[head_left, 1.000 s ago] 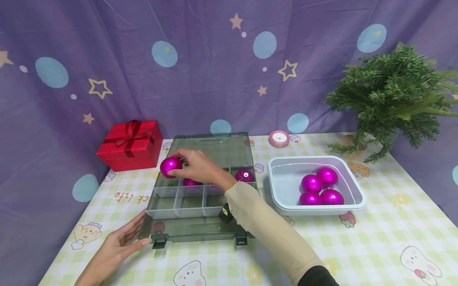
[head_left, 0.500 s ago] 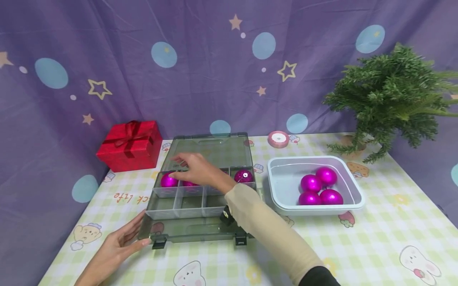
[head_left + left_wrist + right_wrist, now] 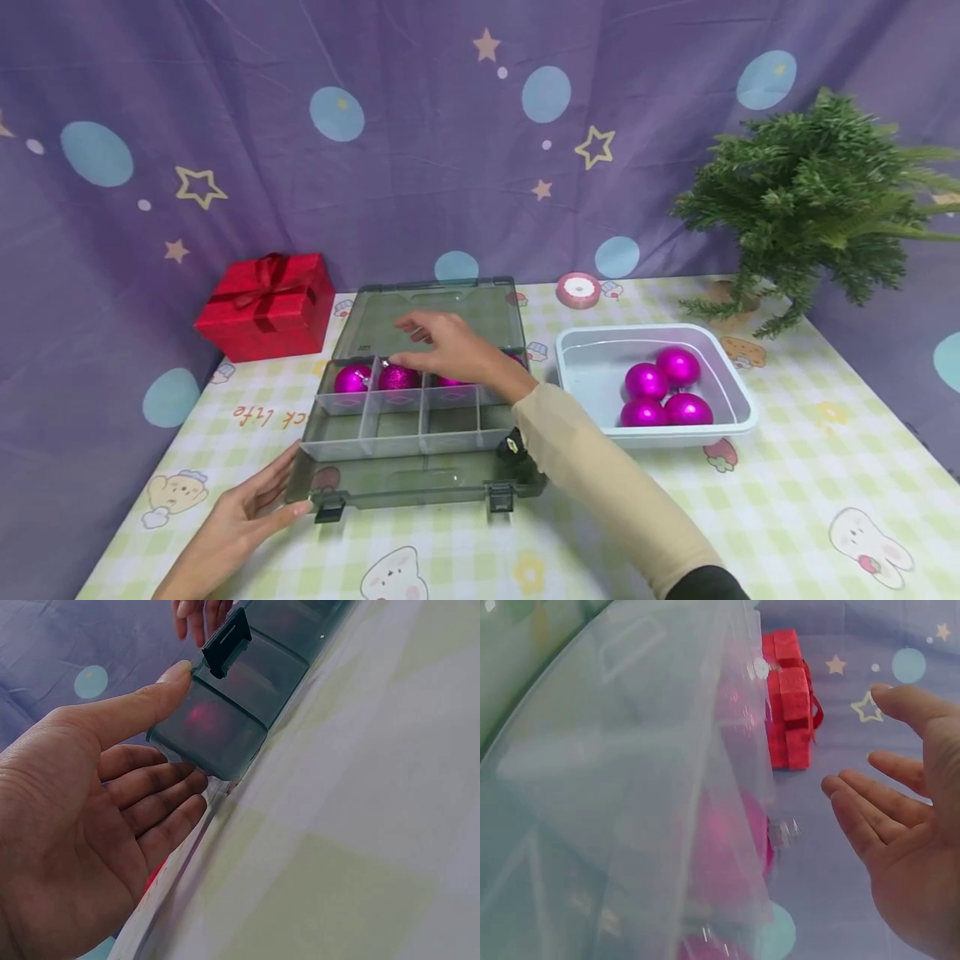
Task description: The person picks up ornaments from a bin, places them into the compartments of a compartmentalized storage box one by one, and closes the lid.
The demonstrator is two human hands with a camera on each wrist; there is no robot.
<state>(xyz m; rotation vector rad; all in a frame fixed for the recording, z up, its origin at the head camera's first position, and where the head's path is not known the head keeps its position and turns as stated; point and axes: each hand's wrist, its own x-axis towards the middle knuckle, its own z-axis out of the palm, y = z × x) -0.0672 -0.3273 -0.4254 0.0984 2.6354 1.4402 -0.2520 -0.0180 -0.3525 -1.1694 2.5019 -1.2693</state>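
Head view before me, I saw a smooth, glossy magenta bauble (image 3: pixel 349 381) and a rough, glittery bauble (image 3: pixel 398 377) sitting in neighbouring back-row compartments of a smoky translucent plastic case (image 3: pixel 382 485), the left hand (image 3: pixel 228 527) gripping its corner, the right hand (image 3: pixel 447 346) above, loosely spread, holding nothing.
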